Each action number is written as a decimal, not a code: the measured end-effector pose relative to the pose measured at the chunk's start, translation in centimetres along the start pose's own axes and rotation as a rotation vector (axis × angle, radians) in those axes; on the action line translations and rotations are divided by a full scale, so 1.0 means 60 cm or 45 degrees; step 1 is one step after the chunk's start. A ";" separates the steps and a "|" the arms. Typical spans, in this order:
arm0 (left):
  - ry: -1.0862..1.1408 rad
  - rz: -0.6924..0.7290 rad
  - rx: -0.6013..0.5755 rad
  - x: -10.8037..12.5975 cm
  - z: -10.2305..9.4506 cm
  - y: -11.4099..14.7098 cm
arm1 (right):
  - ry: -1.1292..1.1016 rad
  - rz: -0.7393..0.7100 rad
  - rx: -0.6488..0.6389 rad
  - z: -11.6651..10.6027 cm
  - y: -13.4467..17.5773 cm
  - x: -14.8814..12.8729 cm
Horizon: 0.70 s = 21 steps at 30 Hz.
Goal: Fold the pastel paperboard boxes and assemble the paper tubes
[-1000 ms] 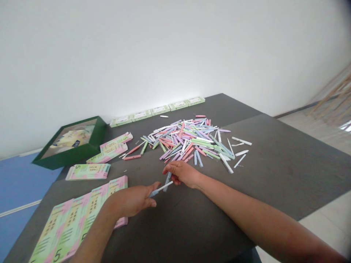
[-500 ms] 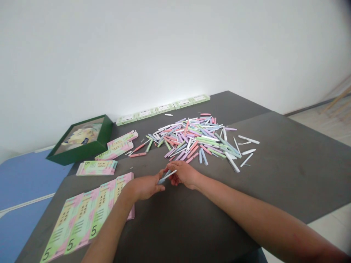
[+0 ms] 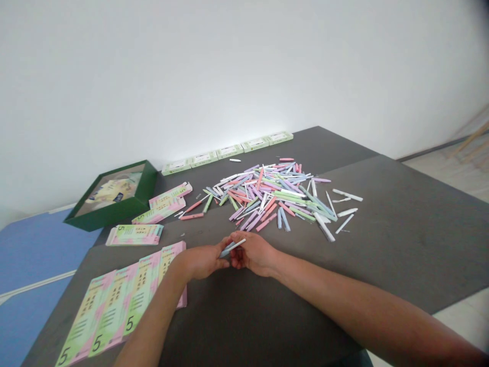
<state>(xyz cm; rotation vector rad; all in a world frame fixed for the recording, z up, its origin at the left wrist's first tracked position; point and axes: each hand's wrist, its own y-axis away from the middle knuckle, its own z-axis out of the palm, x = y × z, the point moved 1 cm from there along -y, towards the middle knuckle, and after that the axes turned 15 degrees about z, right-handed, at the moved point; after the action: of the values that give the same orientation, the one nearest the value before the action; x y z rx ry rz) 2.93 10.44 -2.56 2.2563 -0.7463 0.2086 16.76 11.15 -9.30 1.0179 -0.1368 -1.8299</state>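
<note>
L hand (image 3: 209,260) fingers pinched on blue-white pen (image 3: 236,245), btwn thumb & fingertips; long axis slanted, white end aimed far/right over R hand (image 3: 255,252), its fingers curled (grip hidden, can't tell).

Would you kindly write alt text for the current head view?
The left hand holds a slim blue-and-white piece close to the right hand, over a dark table. Beyond them lies a heap of pastel and white pen-like pieces; pink-and-green cartons and an open dark green box sit to the left.
</note>
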 end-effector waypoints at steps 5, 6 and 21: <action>-0.009 -0.004 -0.004 0.000 -0.004 -0.009 | 0.012 -0.024 0.039 0.012 0.005 0.004; -0.005 0.001 -0.005 0.001 -0.006 -0.012 | 0.027 -0.035 0.049 0.011 0.005 0.004; 0.092 0.036 0.049 0.001 -0.004 -0.034 | 0.037 0.109 -0.084 -0.015 -0.007 -0.007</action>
<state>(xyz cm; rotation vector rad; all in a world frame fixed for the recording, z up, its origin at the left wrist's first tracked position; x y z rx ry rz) 4.18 11.70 -3.58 2.2626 -0.7417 0.3188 17.15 11.99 -9.86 0.9777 -0.1002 -1.7302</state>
